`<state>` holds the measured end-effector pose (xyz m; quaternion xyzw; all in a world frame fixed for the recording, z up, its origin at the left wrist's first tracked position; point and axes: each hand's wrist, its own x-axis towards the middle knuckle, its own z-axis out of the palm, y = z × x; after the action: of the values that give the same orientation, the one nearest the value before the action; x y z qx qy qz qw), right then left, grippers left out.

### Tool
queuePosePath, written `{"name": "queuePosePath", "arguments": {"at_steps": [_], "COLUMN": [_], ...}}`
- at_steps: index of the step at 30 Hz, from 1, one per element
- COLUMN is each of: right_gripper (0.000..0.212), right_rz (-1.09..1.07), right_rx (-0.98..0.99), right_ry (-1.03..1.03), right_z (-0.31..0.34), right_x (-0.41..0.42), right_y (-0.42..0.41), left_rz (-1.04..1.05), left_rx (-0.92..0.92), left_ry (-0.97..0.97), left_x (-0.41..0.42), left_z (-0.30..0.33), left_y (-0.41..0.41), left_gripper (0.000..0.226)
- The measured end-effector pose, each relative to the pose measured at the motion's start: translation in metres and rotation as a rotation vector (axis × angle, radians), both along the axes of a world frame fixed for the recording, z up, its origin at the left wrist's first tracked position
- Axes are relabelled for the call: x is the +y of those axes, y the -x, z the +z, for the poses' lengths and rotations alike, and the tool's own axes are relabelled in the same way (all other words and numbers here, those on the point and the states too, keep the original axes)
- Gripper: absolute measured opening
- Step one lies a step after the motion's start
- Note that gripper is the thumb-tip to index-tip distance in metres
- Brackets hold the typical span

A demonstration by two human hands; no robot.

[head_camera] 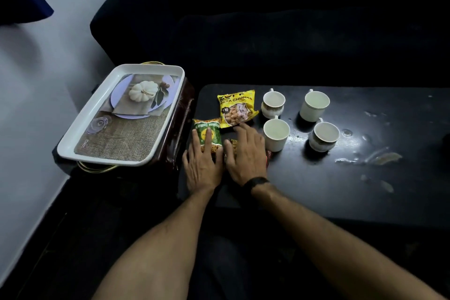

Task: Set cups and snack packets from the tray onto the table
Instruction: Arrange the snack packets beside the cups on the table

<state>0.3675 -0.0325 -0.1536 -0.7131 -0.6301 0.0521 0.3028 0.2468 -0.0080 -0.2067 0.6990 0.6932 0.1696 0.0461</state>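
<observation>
On the black table lie a yellow snack packet and a green snack packet. My left hand rests flat on the green packet's near end, fingers spread. My right hand lies flat over a third packet, mostly hidden, with a fingertip touching the yellow packet. Several white cups stand to the right: two far ones and two near ones. The white tray with a pumpkin picture sits to the left, holding nothing.
The tray rests on a dark brown stand beside the table's left edge. A dark sofa runs behind the table. Pale scuffs and glare mark the table's right part. A light wall is at the left.
</observation>
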Motion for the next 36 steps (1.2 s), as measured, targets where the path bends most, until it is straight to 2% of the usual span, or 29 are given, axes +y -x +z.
{"name": "queuePosePath", "arguments": {"at_steps": [5,8,12,14,19,23,26,36], "right_gripper": [0.052,0.063,0.070,0.066,0.072,0.065,0.066,0.069], "right_rz": [-0.045,0.064,0.016,-0.017,-0.037,0.034,0.106,0.071], "right_rx": [0.061,-0.116,-0.305,-0.277,-0.190,-0.197,-0.228,-0.232], "right_ry": [0.144,0.213,0.213,0.239,0.285,0.191,0.228,0.326], "right_z": [-0.018,-0.029,-0.026,-0.025,-0.026,-0.039,-0.049,-0.040], "right_x": [-0.043,-0.050,-0.025,-0.009,0.013,-0.003,-0.011,0.011], "right_y": [-0.014,-0.027,-0.018,-0.004,0.015,0.002,-0.003,0.007], "left_rz": [-0.005,0.000,0.025,0.040,0.031,0.051,0.057,0.022], "left_rx": [-0.012,-0.028,-0.036,-0.045,-0.007,-0.040,-0.045,-0.010], "left_ry": [-0.013,-0.008,-0.006,-0.005,0.000,-0.020,-0.014,-0.002], "left_x": [0.001,0.001,0.000,0.000,0.002,0.002,0.002,0.002], "left_z": [-0.001,0.000,0.000,0.001,-0.001,-0.001,-0.001,0.003], "left_y": [0.002,0.001,0.001,0.001,0.002,0.000,-0.001,0.001], "left_gripper": [0.063,0.063,0.068,0.065,0.064,0.063,0.063,0.064]}}
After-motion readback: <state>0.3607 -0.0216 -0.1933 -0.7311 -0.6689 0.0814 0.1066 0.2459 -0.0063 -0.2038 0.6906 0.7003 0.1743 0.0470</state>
